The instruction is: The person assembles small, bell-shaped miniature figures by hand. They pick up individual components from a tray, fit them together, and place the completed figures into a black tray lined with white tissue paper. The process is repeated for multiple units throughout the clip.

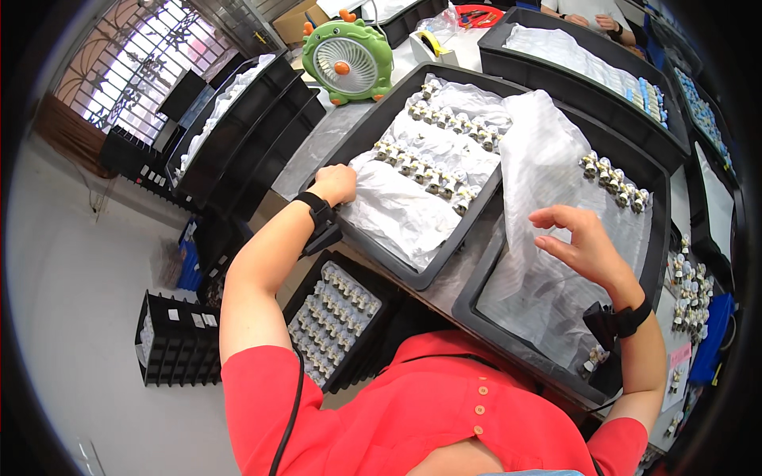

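My left hand (336, 184) is closed at the left rim of a black tray (414, 278), on the edge of a crumpled white packing sheet (397, 214). Rows of small metal-and-white parts (425, 168) lie on the white lining in that tray. Over a second black tray (508, 337), my right hand (578, 242) is held with thumb and fingers apart, nothing between them. Beside its fingertips another white sheet (540, 151) stands partly raised, overlapping both trays. A short row of similar parts (613, 181) sits at the second tray's far right.
A green fan (348, 62) and a yellow tape dispenser (431, 46) stand behind the trays. Black crates (246, 135) are stacked at left, with a filled tray (333, 321) below. Loose parts (690, 289) lie at right. Another person's hands (591, 20) show at the back.
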Demonstrator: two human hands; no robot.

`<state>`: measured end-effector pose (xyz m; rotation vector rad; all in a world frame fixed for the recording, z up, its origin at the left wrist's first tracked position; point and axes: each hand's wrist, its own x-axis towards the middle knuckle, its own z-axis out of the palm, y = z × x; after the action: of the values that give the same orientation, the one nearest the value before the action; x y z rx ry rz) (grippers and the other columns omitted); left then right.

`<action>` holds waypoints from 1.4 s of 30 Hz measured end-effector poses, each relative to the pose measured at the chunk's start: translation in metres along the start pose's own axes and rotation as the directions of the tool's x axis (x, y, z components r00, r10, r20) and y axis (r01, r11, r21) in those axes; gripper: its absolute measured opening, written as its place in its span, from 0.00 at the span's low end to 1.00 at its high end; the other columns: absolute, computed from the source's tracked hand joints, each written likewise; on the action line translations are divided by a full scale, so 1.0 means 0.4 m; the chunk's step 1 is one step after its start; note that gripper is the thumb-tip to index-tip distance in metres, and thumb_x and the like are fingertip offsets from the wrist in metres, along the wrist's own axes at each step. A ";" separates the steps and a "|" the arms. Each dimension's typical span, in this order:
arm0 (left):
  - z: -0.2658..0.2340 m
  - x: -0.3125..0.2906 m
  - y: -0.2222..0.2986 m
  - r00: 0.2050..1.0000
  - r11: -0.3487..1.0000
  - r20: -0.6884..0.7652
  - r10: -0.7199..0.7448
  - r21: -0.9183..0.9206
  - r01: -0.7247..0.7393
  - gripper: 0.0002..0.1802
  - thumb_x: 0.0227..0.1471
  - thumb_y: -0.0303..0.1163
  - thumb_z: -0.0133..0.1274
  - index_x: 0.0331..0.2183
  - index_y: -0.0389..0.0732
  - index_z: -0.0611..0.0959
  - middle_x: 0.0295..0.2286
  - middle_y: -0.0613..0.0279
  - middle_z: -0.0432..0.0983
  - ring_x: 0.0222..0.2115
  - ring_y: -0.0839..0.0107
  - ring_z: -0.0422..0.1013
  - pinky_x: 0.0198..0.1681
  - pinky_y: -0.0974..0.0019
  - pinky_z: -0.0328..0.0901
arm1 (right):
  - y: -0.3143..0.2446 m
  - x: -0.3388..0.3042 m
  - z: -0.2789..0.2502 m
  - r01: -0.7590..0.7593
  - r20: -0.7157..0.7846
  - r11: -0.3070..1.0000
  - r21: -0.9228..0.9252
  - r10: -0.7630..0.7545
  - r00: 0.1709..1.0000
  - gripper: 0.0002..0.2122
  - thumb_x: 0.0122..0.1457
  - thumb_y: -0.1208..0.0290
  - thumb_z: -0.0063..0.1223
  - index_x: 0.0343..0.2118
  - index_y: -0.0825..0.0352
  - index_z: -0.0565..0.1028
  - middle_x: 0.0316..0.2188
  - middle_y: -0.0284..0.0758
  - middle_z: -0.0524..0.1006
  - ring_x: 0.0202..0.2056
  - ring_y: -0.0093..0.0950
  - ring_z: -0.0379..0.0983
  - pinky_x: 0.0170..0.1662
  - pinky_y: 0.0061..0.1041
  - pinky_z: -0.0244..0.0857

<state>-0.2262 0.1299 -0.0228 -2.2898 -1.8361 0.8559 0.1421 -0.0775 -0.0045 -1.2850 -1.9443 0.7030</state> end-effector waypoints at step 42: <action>-0.020 0.006 -0.007 0.910 0.925 -0.300 0.286 -0.162 -0.344 0.20 0.38 0.31 0.60 0.38 0.44 0.78 0.39 0.52 0.70 0.41 0.54 0.69 0.45 0.59 0.65 | 0.026 -0.014 0.011 -0.060 0.209 0.997 -0.048 0.068 0.975 0.17 0.47 0.71 0.60 0.40 0.69 0.73 0.36 0.40 0.76 0.37 0.35 0.73 0.41 0.29 0.67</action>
<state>-0.2246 0.1349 -0.0157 -2.7266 -1.5268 0.3542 0.1458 -0.0791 -0.0165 -1.3499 -2.1036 0.8657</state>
